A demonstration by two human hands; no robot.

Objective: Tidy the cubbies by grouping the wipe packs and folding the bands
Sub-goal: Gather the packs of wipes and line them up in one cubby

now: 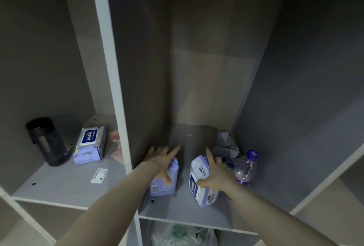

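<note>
Lavender wipe pack (164,178) under left hand (161,162), fingers spread, thumb clamping. White-lavender pack (201,184) at its 3 o'clock, right hand (215,174) gripping top. Both on middle cubby shelf (183,209). Third pack (91,145) in left cubby.

lavender wipe packs (202,182), purple-capped bottle (246,167), black flask (47,141)

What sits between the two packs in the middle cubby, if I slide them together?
Nothing visible. Bare shelf lies between the left pack under the left hand and the right pack under the right hand. The bottle stands outside that gap.
</note>
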